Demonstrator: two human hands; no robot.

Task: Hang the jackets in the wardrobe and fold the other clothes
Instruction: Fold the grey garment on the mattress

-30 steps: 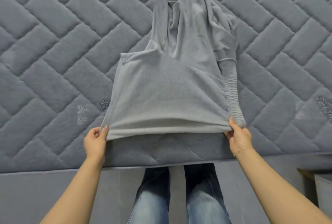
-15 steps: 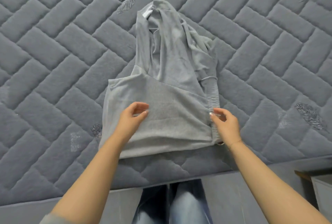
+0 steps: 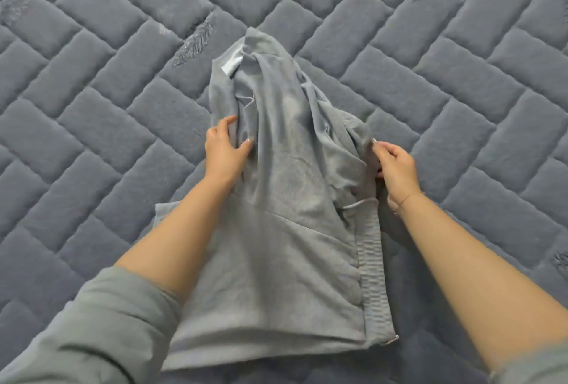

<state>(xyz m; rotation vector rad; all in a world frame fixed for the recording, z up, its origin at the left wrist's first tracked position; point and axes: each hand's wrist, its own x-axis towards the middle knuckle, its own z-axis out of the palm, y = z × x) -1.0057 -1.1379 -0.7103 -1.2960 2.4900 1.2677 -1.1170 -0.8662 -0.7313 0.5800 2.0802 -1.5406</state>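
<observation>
Pretty sure this is a bedroom at home. The whole view is filled by a grey quilted mattress (image 3: 430, 76) with a brick-style herringbone stitch and little feather motifs (image 3: 193, 40) sewn in, no sheet on it. There's a grey hoodie (image 3: 285, 199) lying partly folded on top, white label showing at the neck, and the person leaning over it has rolled-up grey-green sleeves (image 3: 101, 331), so it looks like ordinary laundry sorting on a bed rather than a shop or a workshop.
</observation>
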